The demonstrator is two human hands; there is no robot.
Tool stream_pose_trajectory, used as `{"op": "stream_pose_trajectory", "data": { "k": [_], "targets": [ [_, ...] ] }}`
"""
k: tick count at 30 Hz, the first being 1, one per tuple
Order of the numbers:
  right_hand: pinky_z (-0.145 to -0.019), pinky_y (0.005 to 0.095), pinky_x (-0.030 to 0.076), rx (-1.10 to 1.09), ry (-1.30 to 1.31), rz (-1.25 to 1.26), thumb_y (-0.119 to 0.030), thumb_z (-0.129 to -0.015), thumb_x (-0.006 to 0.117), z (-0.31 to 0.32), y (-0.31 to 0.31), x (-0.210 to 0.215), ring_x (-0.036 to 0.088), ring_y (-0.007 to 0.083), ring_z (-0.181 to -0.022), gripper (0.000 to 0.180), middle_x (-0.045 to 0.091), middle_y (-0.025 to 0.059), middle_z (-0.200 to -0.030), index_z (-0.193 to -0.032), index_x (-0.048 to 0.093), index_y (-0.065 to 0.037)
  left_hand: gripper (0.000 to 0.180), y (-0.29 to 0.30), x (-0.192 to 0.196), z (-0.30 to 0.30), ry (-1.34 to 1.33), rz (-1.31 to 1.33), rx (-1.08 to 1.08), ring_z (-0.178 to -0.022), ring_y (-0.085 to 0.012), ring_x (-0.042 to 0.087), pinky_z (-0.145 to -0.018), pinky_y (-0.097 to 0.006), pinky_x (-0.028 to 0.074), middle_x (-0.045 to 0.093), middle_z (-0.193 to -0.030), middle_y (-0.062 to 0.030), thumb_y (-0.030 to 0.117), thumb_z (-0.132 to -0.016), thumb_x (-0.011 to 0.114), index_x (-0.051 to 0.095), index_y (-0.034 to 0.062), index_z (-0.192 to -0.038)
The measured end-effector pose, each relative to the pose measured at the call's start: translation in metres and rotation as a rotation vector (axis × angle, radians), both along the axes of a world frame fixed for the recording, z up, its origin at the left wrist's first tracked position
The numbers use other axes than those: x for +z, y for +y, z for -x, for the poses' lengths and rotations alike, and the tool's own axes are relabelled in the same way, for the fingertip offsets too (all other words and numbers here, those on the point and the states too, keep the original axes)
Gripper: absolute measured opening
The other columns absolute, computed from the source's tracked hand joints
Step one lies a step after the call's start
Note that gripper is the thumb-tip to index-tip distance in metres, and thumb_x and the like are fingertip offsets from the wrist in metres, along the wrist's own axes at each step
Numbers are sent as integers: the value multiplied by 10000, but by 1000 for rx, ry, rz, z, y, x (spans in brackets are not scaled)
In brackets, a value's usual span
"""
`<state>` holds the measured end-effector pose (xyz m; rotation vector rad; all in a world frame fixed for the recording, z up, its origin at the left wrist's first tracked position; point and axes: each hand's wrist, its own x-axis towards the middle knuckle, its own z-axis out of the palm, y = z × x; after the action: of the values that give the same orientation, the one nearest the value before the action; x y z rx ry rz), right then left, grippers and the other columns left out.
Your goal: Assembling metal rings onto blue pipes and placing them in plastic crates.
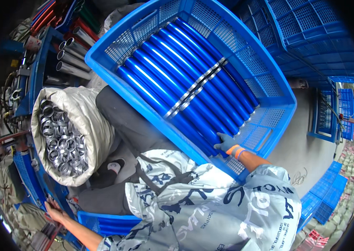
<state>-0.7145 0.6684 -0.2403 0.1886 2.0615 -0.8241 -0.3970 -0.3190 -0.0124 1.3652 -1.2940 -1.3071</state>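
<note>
reaching right hand, gloved, into blue crate, fingers closed on end of blue tube to seat it in row; left hand spread flat on machine frame, bracing.

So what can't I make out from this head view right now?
- Left hand: at the lower left rim, dark and bent by the lens; what it rests on is unclear.
- Right hand: gloved, on the ends of the blue tubes; its fingertips are hidden by them, so the grip is uncertain.
- Lower blue crate: mostly covered by the patterned sleeve.
- Sack of metal rings: depth unseen.
</note>
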Motion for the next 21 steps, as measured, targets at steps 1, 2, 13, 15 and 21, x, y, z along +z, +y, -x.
{"op": "stream_pose_trajectory", "data": {
  "k": [1, 2, 13, 15, 21],
  "targets": [
    [-1226, 405, 502, -18, 36, -1, -207, -877, 958, -4, 5, -16, 666, 350, -1423, 1010, 651, 282, -1571, -1695, 432, 67, 534, 3, 0, -1, 1, 9, -11, -1400, -252, 688, -1146, -377, 531, 711, -1526, -155, 325, -1129, 729, 637, -2, -1541],
    [-1225, 421, 499, -39, 73, -12, -221, -851, 964, -11, 16, -30, 657, 377, -1428, 1014, 647, 278, -1567, -1691, 461, 43, 534, 10, -5, -4, 11, 3, -21, -1400, -252, 688, -1146, -377, 531, 711, -1526, -155, 325, -1129, 729, 637, -2, -1541],
    [-1016, 496, 628, 805, -21, -584, -512, -751, 953, 38, -40, -16, 793, 391, -1170, 649, 825, 202, -1254, -1237, 846, -95, 533, 207, -49, -295, -803, -207, -375, -508, -134, 506, -547, -292, 426, 600, -576, -41, 297, -1107, 725, 651, 64, -633],
    [-954, 505, 651, 897, -12, -649, -434, -798, 902, 38, -60, -10, 817, 391, -1103, 474, 845, 190, -1175, -1142, 880, -109, 434, 292, -50, -349, -615, -654, -626, -522, -175, 592, -480, -369, 447, 670, -638, -57, 309, -1062, 700, 725, 63, -705],
    [-957, 529, 646, 1203, 54, -685, -399, -913, 762, 114, -99, 49, 826, 398, -1062, 360, 850, 191, -1101, -1071, 898, -106, 365, 469, -57, -389, -919, -592, -413, -546, -194, 607, -587, -387, 512, 698, -674, -99, 343, -951, 804, 758, 38, -756]
  ]
}}
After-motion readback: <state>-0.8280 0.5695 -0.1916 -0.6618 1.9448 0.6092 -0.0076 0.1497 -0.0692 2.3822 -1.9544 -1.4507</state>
